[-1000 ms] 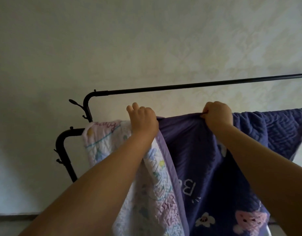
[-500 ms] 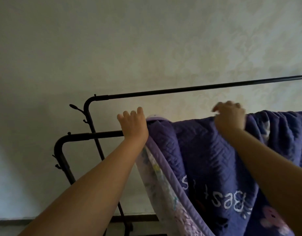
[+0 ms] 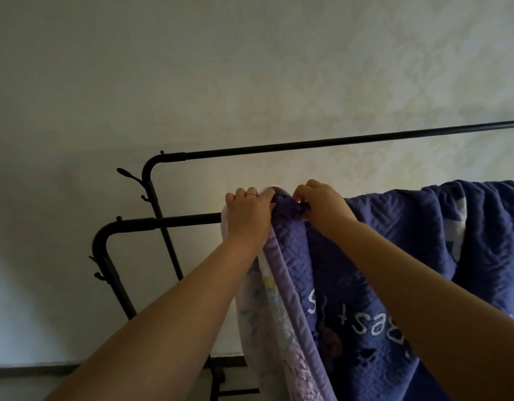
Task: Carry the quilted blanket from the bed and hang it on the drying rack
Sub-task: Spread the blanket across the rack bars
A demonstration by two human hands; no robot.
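Note:
The quilted blanket (image 3: 400, 256), dark purple with white upside-down lettering, a lilac border and a pale patterned underside, hangs over the near lower bar of the black drying rack (image 3: 163, 222). My left hand (image 3: 248, 215), with a ring on one finger, grips the blanket's bunched left edge at the top of that bar. My right hand (image 3: 325, 208) pinches a fold of the same edge just to the right, almost touching the left hand. Both forearms reach up from the bottom of the view.
A second, higher rack bar (image 3: 337, 143) runs behind, bare. Small hook pegs (image 3: 128, 173) stick out at the rack's left corners. A pale patterned wall (image 3: 250, 68) stands close behind the rack. The rack's foot (image 3: 221, 383) shows low down.
My right hand has moved left along the bar to join the left hand at the blanket's left edge. Both now clutch the bunched edge; the blanket lies further over the bar.

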